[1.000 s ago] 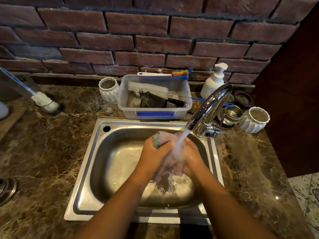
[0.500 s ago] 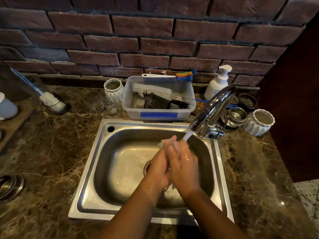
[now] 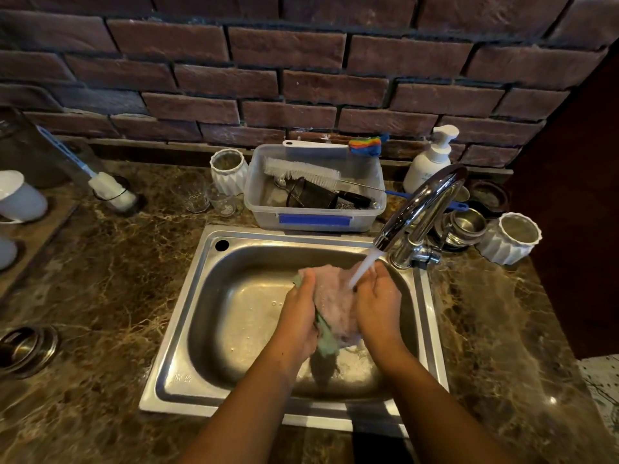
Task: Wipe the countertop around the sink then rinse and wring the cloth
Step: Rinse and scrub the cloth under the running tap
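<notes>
Head view | cloth [image 3: 333, 306] opened since half a second ago, under tap stream at 1 o'clock | I see left hand [image 3: 299, 316] and right hand [image 3: 378, 304] gripping it (rinsing; wringing pending)

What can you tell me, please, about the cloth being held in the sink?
The cloth is pale pink with a light green edge showing at its lower left. It looks soft, soaked and bunched up. It hangs over the basin of the steel sink, gripped between the left hand and the right hand. Water from the chrome tap strikes its upper right part.
</notes>
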The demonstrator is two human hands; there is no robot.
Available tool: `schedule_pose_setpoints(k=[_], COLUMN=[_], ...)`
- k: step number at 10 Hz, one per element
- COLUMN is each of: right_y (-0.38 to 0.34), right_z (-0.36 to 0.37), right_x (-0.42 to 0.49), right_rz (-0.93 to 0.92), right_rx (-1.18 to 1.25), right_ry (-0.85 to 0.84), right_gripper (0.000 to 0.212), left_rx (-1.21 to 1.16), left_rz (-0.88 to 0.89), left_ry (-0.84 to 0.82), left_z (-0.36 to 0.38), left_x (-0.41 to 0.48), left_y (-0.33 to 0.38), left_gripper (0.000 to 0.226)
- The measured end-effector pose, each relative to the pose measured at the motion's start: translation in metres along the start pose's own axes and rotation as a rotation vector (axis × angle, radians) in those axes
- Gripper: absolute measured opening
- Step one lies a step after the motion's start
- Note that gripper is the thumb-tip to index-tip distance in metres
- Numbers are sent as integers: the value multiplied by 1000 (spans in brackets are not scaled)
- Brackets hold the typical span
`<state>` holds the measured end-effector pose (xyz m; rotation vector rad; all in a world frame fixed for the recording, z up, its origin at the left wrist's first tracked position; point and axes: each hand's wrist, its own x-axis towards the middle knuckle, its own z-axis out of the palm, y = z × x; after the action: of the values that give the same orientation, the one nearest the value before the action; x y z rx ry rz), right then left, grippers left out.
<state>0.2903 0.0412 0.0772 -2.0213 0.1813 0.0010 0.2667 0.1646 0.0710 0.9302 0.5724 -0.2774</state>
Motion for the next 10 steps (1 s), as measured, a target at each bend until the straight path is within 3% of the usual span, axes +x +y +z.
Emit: schedule_pose_setpoints(k=[1, 2, 3, 4, 5, 6, 7, 8, 9, 10], right_y=[-7, -21, -10, 10, 13, 7, -7, -21, -1, 14], right_z=[23, 38, 27, 16, 10, -1, 31, 49, 32, 6], right_x=[-26, -16, 6, 28, 36, 27, -3, -16, 3, 33], right_rz=[125, 24, 8, 138, 91, -15, -197, -30, -94, 55], right_rx=[534, 21, -179, -68, -195, -275, -325, -538, -352, -354], right_ry=[-132, -27, -51, -114, -110, -19, -180, -61, -37, -156], right_gripper=[10, 21, 28, 23, 15, 23, 22, 27, 20, 19], left_rx=[-133, -245, -221, -147, -75, -89, -138, -226, -248, -146], left_rz=[-73, -129, -113, -95, -74, -53, -101, -150, -143, -150], left_ry=[17, -35, -25, -31, -66, 0, 19, -55, -126, -126], left_z=[8, 20, 19, 8, -2, -6, 0, 16, 19, 8], left_x=[1, -2, -8, -12, -7, 1, 6, 3, -5, -13], left_y=[7, 2, -6, -8, -1, 11, 11, 4, -5, -5], left_gripper=[44, 42, 44, 48, 47, 43, 45, 45, 46, 47])
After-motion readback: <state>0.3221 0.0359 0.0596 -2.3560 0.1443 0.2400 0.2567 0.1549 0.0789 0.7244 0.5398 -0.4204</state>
